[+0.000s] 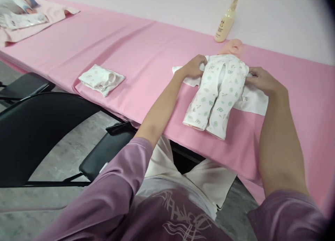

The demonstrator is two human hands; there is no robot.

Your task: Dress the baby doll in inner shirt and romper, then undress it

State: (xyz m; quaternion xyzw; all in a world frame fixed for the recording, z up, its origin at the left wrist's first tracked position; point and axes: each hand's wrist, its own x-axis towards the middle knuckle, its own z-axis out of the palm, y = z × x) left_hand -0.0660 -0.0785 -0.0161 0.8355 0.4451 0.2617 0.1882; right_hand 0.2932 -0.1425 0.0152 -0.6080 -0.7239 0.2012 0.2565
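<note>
A baby doll [233, 45] lies on the pink table cover [146, 59], head toward the far side. It wears white patterned baby trousers [214, 98], with a white cloth [252, 101] spread underneath. My left hand [193, 66] is closed on the trousers' waistband at the doll's left side. My right hand [259, 78] pinches the waistband on the other side. The doll's body is mostly covered by the clothing.
A folded patterned garment [102, 79] lies to the left on the table. A lotion pump bottle [225, 23] stands behind the doll. Peach fabric and a packet [23, 17] sit at the far left. Black folding chairs [39, 129] stand below the table's near edge.
</note>
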